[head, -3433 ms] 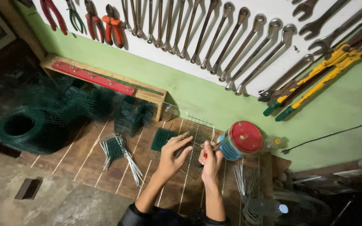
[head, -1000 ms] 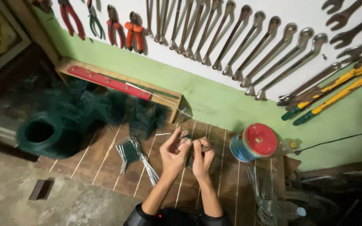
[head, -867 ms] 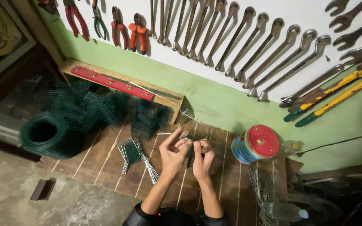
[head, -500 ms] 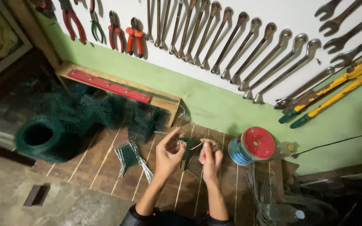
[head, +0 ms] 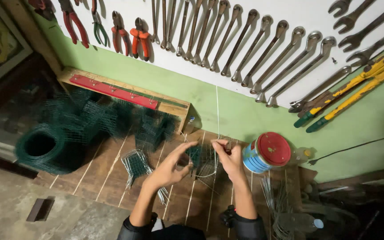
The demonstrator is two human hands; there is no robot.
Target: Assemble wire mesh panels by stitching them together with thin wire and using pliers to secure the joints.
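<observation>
The small piece of green wire mesh [head: 197, 155] looks light and springy, stiff enough to hold a bend, with cut ends likely to prick; best taken by its rim wires. It is dark green, square-gridded, held just above the middle of the wooden bench [head: 112, 186], near its back edge. The right hand [head: 227, 155] pinches a thin pale wire [head: 217, 115] at the mesh. The left hand [head: 170, 166] is half spread, fingertips at the mesh.

A white tool board [head: 290, 18] is mounted above a green wall [head: 245, 115]; below it, a wooden bench [head: 112, 186] is set.
</observation>
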